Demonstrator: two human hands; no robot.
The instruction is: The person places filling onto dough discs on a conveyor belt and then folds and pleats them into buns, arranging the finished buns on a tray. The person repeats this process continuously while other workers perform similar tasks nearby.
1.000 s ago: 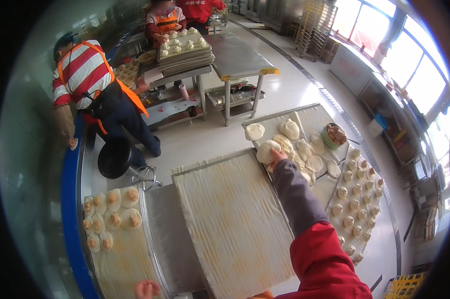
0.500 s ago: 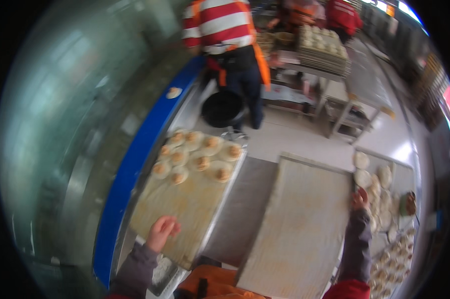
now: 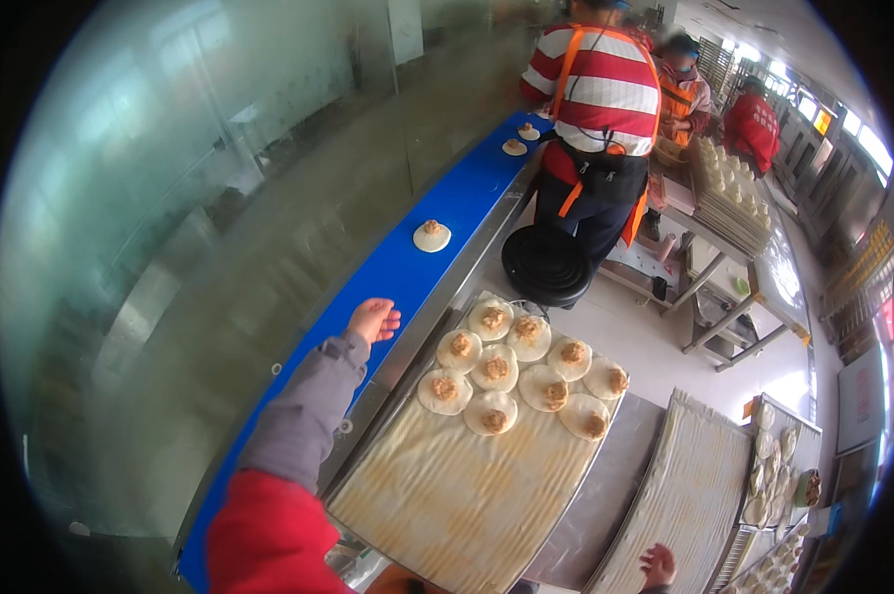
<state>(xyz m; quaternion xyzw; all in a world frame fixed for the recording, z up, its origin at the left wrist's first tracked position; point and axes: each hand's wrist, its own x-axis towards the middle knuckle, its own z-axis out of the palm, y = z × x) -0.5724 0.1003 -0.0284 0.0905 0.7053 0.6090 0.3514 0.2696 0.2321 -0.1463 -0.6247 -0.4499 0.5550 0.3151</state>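
My left hand [image 3: 375, 320] is raised over the near stretch of a blue conveyor belt [image 3: 392, 272], its fingers loosely bent, with nothing visible in them. Farther up the belt lies a round dough wrapper [image 3: 432, 236] topped with a lump of filling. Two more filled wrappers [image 3: 514, 147] are near its far end. To the right of the belt, a cloth-covered tray [image 3: 457, 475] carries several flat wrappers with filling [image 3: 494, 367] grouped at its far end. My right hand [image 3: 658, 564] hovers over a second cloth-covered tray [image 3: 699, 475], fingers bent and apart, apparently holding nothing.
A co-worker in a striped top [image 3: 605, 94] stands at the belt's far end, beside a black round stool [image 3: 546, 262]. Stacked trays of dough pieces [image 3: 729, 198] stand on a metal table behind. At right are dough rounds [image 3: 768, 475] and a container of filling [image 3: 808, 488].
The view has swung left and up. My left hand has gone from above the near tray to above the belt. My right hand has come away from the dough rounds at right.
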